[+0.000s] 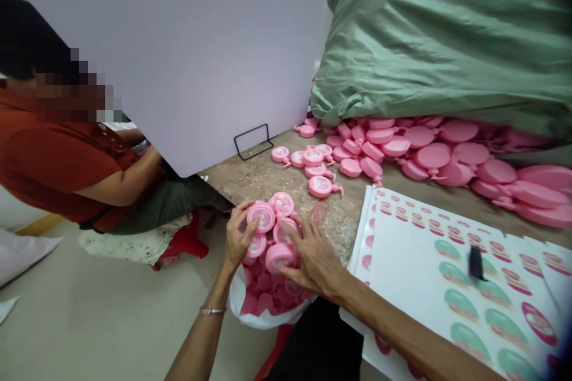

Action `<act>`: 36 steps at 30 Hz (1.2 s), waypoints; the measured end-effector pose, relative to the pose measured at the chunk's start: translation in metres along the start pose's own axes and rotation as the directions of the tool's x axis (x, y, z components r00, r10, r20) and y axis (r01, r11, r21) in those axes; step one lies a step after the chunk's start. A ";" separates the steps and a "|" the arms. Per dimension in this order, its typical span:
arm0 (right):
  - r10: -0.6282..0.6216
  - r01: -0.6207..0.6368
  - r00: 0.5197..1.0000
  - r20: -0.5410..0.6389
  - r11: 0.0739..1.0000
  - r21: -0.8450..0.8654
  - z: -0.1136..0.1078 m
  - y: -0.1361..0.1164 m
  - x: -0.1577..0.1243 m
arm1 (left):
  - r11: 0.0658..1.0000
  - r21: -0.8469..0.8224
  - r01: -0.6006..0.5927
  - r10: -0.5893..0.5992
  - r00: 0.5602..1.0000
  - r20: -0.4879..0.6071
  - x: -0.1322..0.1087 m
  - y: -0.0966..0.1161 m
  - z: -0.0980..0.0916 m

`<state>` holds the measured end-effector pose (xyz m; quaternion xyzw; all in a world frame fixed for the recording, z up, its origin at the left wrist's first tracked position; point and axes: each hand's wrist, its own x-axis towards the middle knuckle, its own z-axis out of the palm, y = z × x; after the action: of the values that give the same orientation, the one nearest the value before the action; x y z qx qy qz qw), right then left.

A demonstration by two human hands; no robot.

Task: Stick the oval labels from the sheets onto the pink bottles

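Between my two hands is a cluster of several pink round plastic pieces (260,216), with round labels showing on their faces. My left hand (239,237) grips the cluster from the left, thumb on top of one piece. From the right, my right hand (318,259) closes its fingers over the other pieces. The cluster is just above a white sack (263,320), whose open mouth shows many more pink pieces (266,297). A few labelled pink pieces (319,186) lie on the worktable (337,223) just beyond my hands.
A heap of pink pieces (433,155) spills from under a big green sack (447,41). Printed sticker sheets (415,250) with a small black object (476,263) lie on the right. A pale upright panel (201,59) separates me from a seated person (67,161).
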<state>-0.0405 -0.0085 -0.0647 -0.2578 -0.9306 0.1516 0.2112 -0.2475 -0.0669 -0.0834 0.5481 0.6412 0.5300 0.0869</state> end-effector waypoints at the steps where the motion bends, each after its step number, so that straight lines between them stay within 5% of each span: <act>1: -0.034 0.034 0.999 0.008 0.999 -0.042 0.007 -0.005 -0.004 | 1.000 0.012 -0.014 0.014 0.999 -0.030 -0.011 0.001 -0.003; 6: -0.248 0.234 0.969 -0.022 0.937 -0.260 0.042 -0.021 -0.027 | 0.990 0.138 -0.032 0.038 0.998 -0.041 -0.060 -0.011 -0.012; 10: -0.223 0.224 0.974 0.029 0.960 -0.170 0.027 -0.022 -0.027 | 0.965 0.261 0.002 -0.067 0.968 0.240 -0.084 -0.025 -0.025; 13: -0.097 0.099 0.994 0.052 0.994 -0.045 -0.010 0.002 -0.004 | 0.949 0.300 0.094 -0.250 0.805 0.538 -0.072 -0.017 -0.046; 15: 0.013 -0.013 0.999 -0.041 1.000 -0.011 -0.033 0.036 0.022 | 0.952 0.258 0.166 -0.300 0.681 0.668 -0.040 -0.004 -0.058; 16: 0.086 -0.085 0.992 -0.094 0.996 0.007 -0.040 0.056 0.037 | 0.957 0.204 0.204 -0.288 0.676 0.678 -0.015 0.002 -0.059; 18: 0.190 -0.192 0.964 -0.185 0.981 0.005 -0.048 0.098 0.069 | 0.968 0.133 0.213 -0.251 0.811 0.528 0.045 0.007 -0.049; 20: 0.236 -0.248 0.934 -0.268 0.969 -0.012 -0.046 0.135 0.103 | 0.990 0.089 0.113 -0.130 0.968 0.217 0.112 0.001 -0.019; 22: 0.278 -0.305 0.912 -0.303 0.951 -0.045 -0.040 0.161 0.134 | 0.996 0.043 0.081 -0.086 0.990 0.114 0.173 -0.015 0.024; 25: 0.338 -0.375 0.897 -0.286 0.923 -0.084 -0.029 0.182 0.166 | 0.997 -0.016 0.074 -0.072 0.992 0.106 0.234 -0.041 0.089; 28: 0.354 -0.387 0.898 -0.262 0.918 -0.083 -0.018 0.187 0.175 | 0.992 -0.085 0.090 -0.070 0.974 0.217 0.253 -0.055 0.129; 30: 0.362 -0.388 0.900 -0.244 0.919 -0.070 -0.011 0.183 0.171 | 0.985 -0.120 0.127 -0.085 0.947 0.309 0.248 -0.057 0.137; 36: 0.324 -0.331 0.924 -0.203 0.944 -0.001 0.008 0.135 0.144 | 0.948 -0.177 0.263 -0.177 0.902 0.393 0.200 -0.049 0.098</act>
<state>-0.0996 0.1795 -0.0792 -0.4269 -0.8510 0.1417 0.2710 -0.2864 0.1568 -0.0686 0.5485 0.6067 0.4726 0.3282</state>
